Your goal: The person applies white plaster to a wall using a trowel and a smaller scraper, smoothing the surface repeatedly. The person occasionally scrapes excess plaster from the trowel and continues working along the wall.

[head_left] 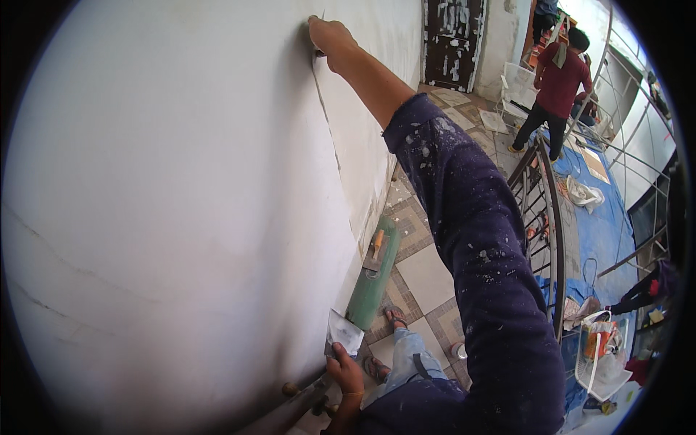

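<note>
High on the white wall (181, 181), my right hand (332, 43) presses close to the surface, its fingers closed. A thin edge peeks out beside the fingers, but what they hold is mostly hidden. Below the hand, a dark wavy crack line runs down the wall. Low by my body, my left hand (346, 373) grips a flat metal scraper (344, 333) with whitish smears, its thumb over the plate. The scraper is near the wall's lower part.
A green board (373, 283) lies by the wall base, bearing a trowel with an orange handle (378, 243). Tiled floor (428, 279) leads to a dark door (453, 43). To the right are a metal railing (557, 239), blue sheeting (616, 210), scaffolding (616, 80) and a person in red (562, 80).
</note>
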Demonstrator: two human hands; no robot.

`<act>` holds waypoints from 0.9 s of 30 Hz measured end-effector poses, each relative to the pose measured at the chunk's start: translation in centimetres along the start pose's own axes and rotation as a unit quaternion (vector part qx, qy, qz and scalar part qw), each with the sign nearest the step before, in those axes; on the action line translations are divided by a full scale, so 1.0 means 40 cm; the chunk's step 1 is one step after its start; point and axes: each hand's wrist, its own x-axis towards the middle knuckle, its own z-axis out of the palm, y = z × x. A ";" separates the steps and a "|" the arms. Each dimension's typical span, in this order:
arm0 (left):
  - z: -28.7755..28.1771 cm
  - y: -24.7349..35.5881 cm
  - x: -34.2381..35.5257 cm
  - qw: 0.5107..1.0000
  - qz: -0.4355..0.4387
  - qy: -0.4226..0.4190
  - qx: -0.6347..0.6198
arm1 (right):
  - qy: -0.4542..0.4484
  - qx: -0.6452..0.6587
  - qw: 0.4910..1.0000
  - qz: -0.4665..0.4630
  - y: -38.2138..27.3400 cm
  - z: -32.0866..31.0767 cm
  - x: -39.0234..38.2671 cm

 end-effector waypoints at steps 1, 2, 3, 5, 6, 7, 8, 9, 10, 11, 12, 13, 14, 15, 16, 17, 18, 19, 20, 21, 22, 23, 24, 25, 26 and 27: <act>0.009 0.004 0.007 1.000 0.016 0.007 -0.008 | -0.002 -0.028 1.000 0.007 -0.048 0.000 0.002; 0.017 0.007 0.013 1.000 0.025 0.012 -0.014 | -0.002 -0.051 0.999 0.015 -0.085 0.000 -0.004; 0.028 0.008 0.017 0.999 0.032 0.019 -0.021 | -0.010 -0.060 0.998 -0.021 -0.099 -0.012 -0.013; 0.045 0.006 0.023 0.998 0.056 0.036 -0.017 | -0.036 -0.071 0.986 -0.144 -0.093 -0.046 -0.033; 0.050 0.002 0.025 0.995 0.089 0.038 -0.022 | -0.046 -0.078 0.971 -0.219 -0.063 -0.071 -0.046; 0.051 -0.004 0.025 0.998 0.043 0.041 -0.003 | -0.052 -0.087 0.949 -0.299 -0.026 -0.097 -0.060; 0.051 -0.010 0.025 0.999 0.020 0.037 0.006 | -0.054 -0.103 0.917 -0.382 0.006 -0.116 -0.067; 0.050 -0.022 0.028 0.999 -0.005 0.033 0.016 | -0.052 -0.120 0.882 -0.453 0.047 -0.127 -0.071; 0.048 -0.031 0.029 0.999 -0.020 0.032 0.027 | -0.031 -0.121 0.821 -0.558 0.085 -0.127 -0.068; 0.050 -0.045 0.035 0.999 -0.018 0.029 0.028 | -0.023 -0.156 0.795 -0.586 0.116 -0.121 -0.055; 0.056 -0.059 0.038 0.999 -0.028 0.030 0.023 | -0.013 -0.191 0.767 -0.613 0.141 -0.118 -0.037; 0.060 -0.073 0.042 0.999 -0.031 0.033 0.026 | -0.004 -0.225 0.737 -0.638 0.171 -0.114 -0.019; 0.065 -0.086 0.045 0.999 -0.016 0.029 0.034 | -0.001 -0.217 0.737 -0.640 0.210 -0.104 -0.004; 0.070 -0.099 0.050 0.997 -0.056 0.039 0.026 | 0.002 -0.209 0.737 -0.643 0.254 -0.090 0.013; 0.076 -0.112 0.054 0.996 -0.077 0.042 0.020 | 0.007 -0.201 0.736 -0.646 0.299 -0.080 0.032; 0.078 -0.124 0.056 0.995 -0.089 0.039 0.012 | 0.009 -0.230 0.732 -0.641 0.348 -0.074 0.052; 0.078 -0.136 0.056 0.992 -0.108 0.047 0.039 | 0.039 -0.247 0.729 -0.637 0.410 -0.066 0.063; 0.079 -0.148 0.059 0.990 -0.116 0.049 0.059 | 0.070 -0.263 0.724 -0.633 0.480 -0.056 0.068; 0.077 -0.161 0.060 0.990 -0.109 0.044 0.077 | 0.101 -0.280 0.719 -0.628 0.554 -0.039 0.070; 0.075 -0.173 0.063 0.990 -0.121 0.033 0.057 | 0.055 -0.250 0.776 -0.576 0.627 -0.016 0.071; 0.074 -0.186 0.064 0.987 -0.136 0.043 0.070 | 0.047 -0.258 0.778 -0.570 0.702 -0.011 0.067; 0.074 -0.199 0.065 0.986 -0.140 0.053 0.070 | 0.033 -0.258 0.789 -0.556 0.780 -0.005 0.058; 0.075 -0.210 0.073 0.987 -0.135 0.055 0.062 | 0.019 -0.264 0.800 -0.539 0.855 0.000 0.044; 0.077 -0.220 0.075 0.992 -0.105 0.051 0.050 | 0.009 -0.243 0.814 -0.527 0.928 0.008 0.028; 0.079 -0.229 0.084 0.982 -0.154 0.082 0.072 | -0.003 -0.225 0.829 -0.512 0.997 0.020 0.013; 0.079 -0.234 0.090 0.974 -0.188 0.097 0.079 | -0.008 -0.214 0.841 -0.496 1.065 0.032 -0.005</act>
